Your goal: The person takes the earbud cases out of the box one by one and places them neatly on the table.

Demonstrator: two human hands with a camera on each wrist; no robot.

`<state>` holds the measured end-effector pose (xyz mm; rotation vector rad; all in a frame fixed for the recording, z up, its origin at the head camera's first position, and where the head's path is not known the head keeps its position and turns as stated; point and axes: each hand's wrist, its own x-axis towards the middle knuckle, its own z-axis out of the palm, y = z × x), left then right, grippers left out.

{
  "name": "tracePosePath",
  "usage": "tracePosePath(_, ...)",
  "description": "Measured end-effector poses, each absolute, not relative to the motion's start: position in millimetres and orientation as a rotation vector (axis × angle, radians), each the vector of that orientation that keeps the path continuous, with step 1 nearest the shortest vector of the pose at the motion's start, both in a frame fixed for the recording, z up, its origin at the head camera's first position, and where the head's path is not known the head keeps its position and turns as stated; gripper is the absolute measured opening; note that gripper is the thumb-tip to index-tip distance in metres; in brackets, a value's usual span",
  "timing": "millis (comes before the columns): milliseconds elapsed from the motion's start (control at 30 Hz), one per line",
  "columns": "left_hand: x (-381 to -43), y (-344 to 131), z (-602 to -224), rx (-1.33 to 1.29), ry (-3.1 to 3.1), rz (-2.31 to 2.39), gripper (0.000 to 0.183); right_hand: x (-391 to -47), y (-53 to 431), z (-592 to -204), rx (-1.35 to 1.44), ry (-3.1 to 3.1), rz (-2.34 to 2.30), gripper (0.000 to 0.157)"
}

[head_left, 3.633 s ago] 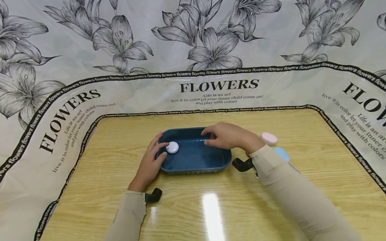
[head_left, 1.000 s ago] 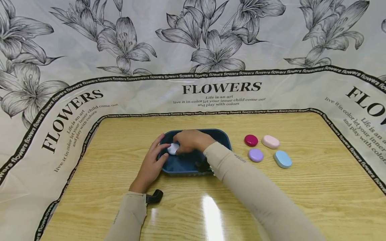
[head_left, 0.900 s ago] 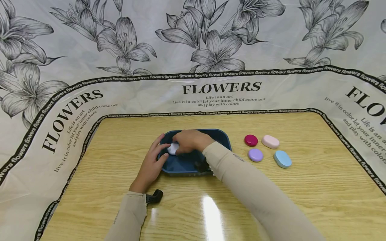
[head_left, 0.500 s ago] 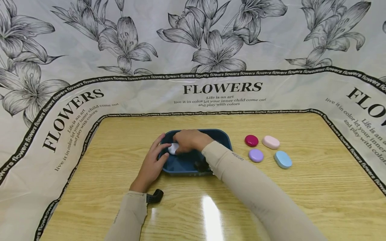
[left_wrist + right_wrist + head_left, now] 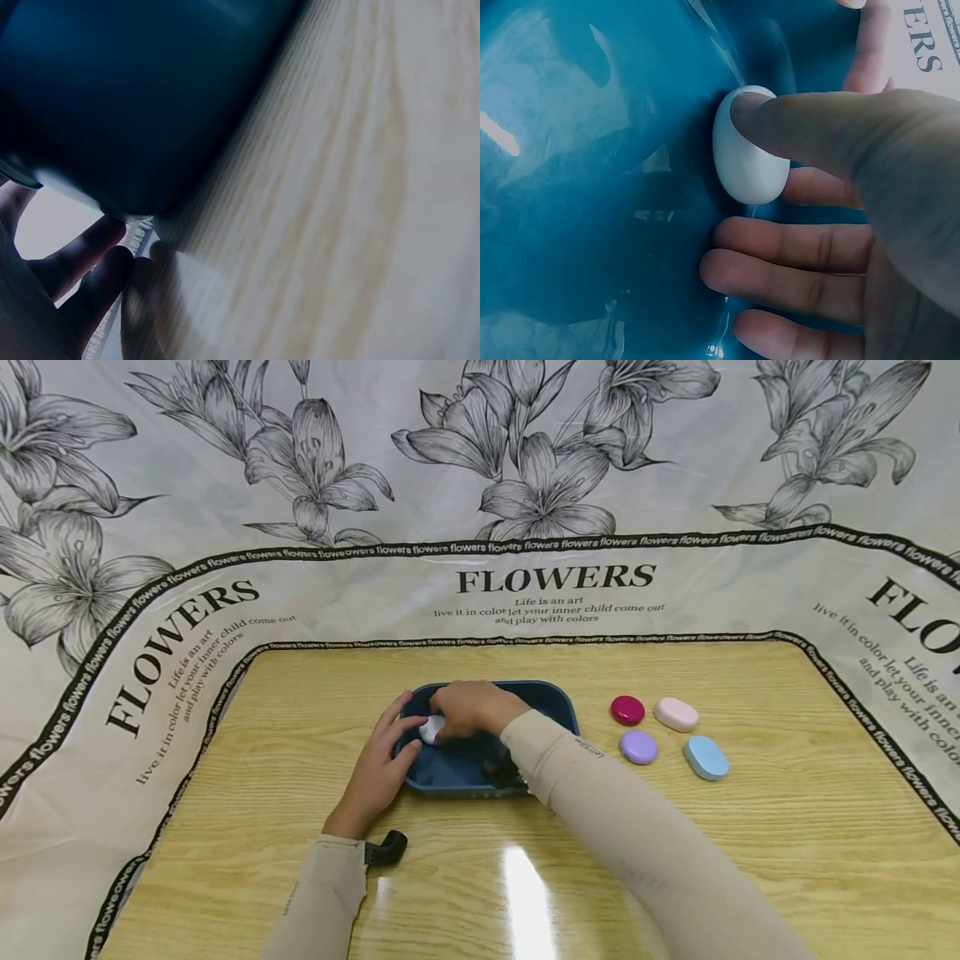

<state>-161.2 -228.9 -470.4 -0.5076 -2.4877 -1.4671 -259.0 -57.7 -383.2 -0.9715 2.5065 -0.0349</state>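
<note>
A dark blue tub [image 5: 453, 772] stands on the wooden table. My left hand [image 5: 371, 768] grips its left wall, thumb and index finger inside and other fingers outside, as the left wrist view partly confirms. Inside the tub's left end lies a smooth white oval piece [image 5: 430, 731], soap-like in shape. My right hand [image 5: 472, 708] reaches into the tub and pinches this white piece; in the right wrist view the thumb [image 5: 802, 124] presses its top, with the index finger behind it. The other right fingers extend beside it. My right hand hides part of the piece in the head view.
Right of the tub lie a magenta piece [image 5: 627, 710], a pale pink one [image 5: 677, 714], a purple one [image 5: 638, 747] and a light blue one [image 5: 707, 757], all rounded. A flower-print cloth [image 5: 555, 593] borders the table at the back and sides.
My right hand has moved left from above the tub's right end and pinches the white piece. Over the last second it has stayed there. My left hand remains at the tub's left wall.
</note>
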Motion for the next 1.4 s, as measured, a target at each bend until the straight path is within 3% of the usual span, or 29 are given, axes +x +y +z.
tracePosePath(233, -159.1, -227.7, -468.2, -0.505, -2.494, -1.472, 0.032, -259.3, -57.7, -382.5, -0.981, 2.488, 0.005, 0.040)
tracePosePath(567, -159.5, -227.6, -470.2, -0.502, -2.488, -1.475, 0.031, -256.5, -59.3, -381.3, -0.955, 2.494, 0.033, 0.054)
tracePosePath(1400, -160.7, -228.6, -470.3, -0.500, -2.497, -1.447, 0.032, -254.5, -48.3, -366.5, -1.030, 2.566, 0.108, 0.037)
